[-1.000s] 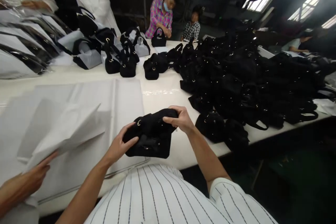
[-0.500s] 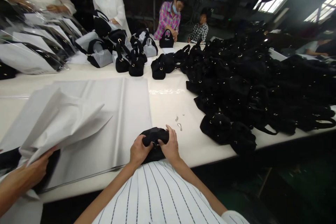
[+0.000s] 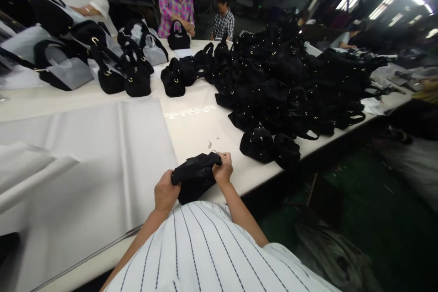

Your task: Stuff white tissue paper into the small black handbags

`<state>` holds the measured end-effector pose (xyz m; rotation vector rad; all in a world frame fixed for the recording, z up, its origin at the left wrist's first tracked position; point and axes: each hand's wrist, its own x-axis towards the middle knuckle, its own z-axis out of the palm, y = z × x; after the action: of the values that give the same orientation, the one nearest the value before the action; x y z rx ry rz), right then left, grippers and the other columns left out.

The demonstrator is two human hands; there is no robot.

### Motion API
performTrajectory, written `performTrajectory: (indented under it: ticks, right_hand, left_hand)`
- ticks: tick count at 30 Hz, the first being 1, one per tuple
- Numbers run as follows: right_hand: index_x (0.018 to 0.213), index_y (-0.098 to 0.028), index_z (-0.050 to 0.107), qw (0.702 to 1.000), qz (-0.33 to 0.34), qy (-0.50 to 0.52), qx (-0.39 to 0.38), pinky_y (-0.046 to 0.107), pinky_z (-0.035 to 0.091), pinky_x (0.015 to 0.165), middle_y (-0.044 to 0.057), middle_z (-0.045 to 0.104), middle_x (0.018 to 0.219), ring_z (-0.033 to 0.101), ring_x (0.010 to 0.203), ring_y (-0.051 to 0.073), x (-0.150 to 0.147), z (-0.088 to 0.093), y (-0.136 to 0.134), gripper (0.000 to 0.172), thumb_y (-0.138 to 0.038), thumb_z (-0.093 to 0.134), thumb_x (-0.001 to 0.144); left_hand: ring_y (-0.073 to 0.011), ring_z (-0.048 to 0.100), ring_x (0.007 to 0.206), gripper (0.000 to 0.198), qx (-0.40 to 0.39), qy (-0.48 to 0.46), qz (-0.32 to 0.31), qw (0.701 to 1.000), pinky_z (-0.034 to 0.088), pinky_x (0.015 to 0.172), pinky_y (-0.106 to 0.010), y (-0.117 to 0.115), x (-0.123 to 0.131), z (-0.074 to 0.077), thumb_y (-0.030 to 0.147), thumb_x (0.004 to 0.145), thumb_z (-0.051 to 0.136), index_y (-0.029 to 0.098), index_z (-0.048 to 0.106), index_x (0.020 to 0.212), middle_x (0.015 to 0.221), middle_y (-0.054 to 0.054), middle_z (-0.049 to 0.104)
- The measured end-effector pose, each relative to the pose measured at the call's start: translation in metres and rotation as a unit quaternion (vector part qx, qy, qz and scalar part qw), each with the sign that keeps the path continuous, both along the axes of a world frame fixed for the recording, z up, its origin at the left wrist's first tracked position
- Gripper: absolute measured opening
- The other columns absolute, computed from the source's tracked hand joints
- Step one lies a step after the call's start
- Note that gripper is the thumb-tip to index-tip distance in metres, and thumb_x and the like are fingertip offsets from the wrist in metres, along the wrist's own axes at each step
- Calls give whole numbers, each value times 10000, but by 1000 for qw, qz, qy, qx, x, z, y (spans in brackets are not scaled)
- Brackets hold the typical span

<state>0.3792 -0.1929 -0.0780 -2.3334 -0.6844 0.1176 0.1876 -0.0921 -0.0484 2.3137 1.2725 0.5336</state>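
A black fabric handbag [image 3: 196, 175] is held close to my body at the table's near edge. My left hand [image 3: 166, 191] grips its left end, fingers wrapped round the edge. At the other end my right hand [image 3: 223, 169] is closed on the bag's upper right edge. The bag is stretched between both hands, tilted up to the right. Its underside and inside are hidden. Just left of my left hand lies a stack of large white paper sheets [image 3: 143, 146].
A big heap of black handbags [image 3: 267, 82] covers the table's right half. Across the table stand handbags with grey wrapping [image 3: 75, 68]. A person in a plaid shirt [image 3: 167, 0] handles a black bag [image 3: 179, 36]. Small scraps [image 3: 210, 144] lie on the white tabletop [image 3: 191, 118].
My view has swung to the right. My hands have moved apart to the ends of the bag, which now looks wider and more spread. The co-worker's hand at left has left the view.
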Motion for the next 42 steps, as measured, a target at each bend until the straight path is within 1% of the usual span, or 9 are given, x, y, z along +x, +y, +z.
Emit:
performTrajectory:
  ticks: [6, 10, 12, 16, 20, 24, 30, 38, 42]
  right_hand:
    - [929, -234, 665, 999, 8, 10, -52, 334, 419, 816, 32, 610, 911, 538, 906, 225, 7, -34, -12, 261, -147, 503, 744]
    - [880, -221, 670, 999, 20, 33, -18, 312, 452, 793, 29, 637, 885, 564, 859, 203, 10, -51, -12, 253, -106, 495, 740]
    - [962, -229, 664, 997, 54, 54, 16, 318, 476, 814, 23, 637, 921, 578, 879, 198, 11, -45, -17, 269, -140, 548, 736]
    - [1310, -226, 471, 985, 99, 51, 134, 374, 507, 880, 66, 586, 1121, 582, 985, 211, 4, -9, -47, 641, -254, 690, 709]
    - [1140, -223, 590, 961, 172, -89, 199, 381, 502, 919, 69, 618, 1033, 575, 1016, 203, -14, 19, -77, 336, -143, 587, 814]
    - [1248, -149, 551, 910, 361, -164, 117, 379, 488, 973, 108, 629, 1178, 549, 1144, 211, -18, 6, -85, 464, -9, 443, 819]
    - [1256, -108, 543, 839, 478, -247, 79, 344, 505, 883, 116, 669, 1136, 618, 1015, 188, 16, -15, -72, 392, -53, 427, 886]
    - [890, -214, 733, 870, 493, -30, 3, 285, 451, 907, 3, 739, 907, 659, 887, 157, 5, 10, -40, 368, -47, 475, 688]
    - [828, -248, 741, 891, 450, 66, 8, 228, 470, 835, -39, 745, 895, 660, 852, 130, -8, 13, -40, 405, -36, 430, 675]
  left_hand:
    - [-206, 597, 776, 233, 22, 90, -50, 994, 394, 636, -276, -2, -2, -13, 176, 824, 457, 184, 575, 1026, 926, -51, 638]
    - [-192, 601, 811, 347, 12, 83, -104, 991, 411, 648, -270, -3, 3, -18, 144, 847, 417, 216, 561, 1155, 941, -33, 617]
    - [-184, 605, 818, 404, 0, 50, -118, 992, 434, 693, -271, -2, 5, -19, 142, 851, 413, 232, 538, 1225, 942, -29, 611]
    - [-210, 619, 879, 365, -30, -30, -81, 996, 468, 796, -309, -2, 9, -21, 197, 833, 459, 208, 583, 1176, 993, -46, 635]
    - [-234, 626, 896, 317, -54, -75, -57, 994, 485, 806, -336, 1, 12, -24, 234, 797, 500, 181, 627, 1083, 962, -58, 659]
    - [-214, 631, 879, 304, -82, -112, -122, 983, 496, 792, -323, 7, 19, -15, 226, 781, 503, 204, 642, 1050, 935, -35, 672]
    - [-186, 632, 790, 258, -113, -125, -197, 966, 503, 719, -293, 18, 24, 17, 232, 794, 506, 210, 662, 998, 834, -10, 658]
    - [-122, 540, 624, 329, -65, -105, -230, 965, 480, 613, -247, 34, -2, 20, 256, 888, 446, 237, 621, 1166, 765, 11, 520]
    - [-135, 583, 744, 356, -37, -89, -251, 963, 507, 687, -257, 21, -9, 16, 225, 908, 427, 256, 596, 1220, 881, -25, 552]
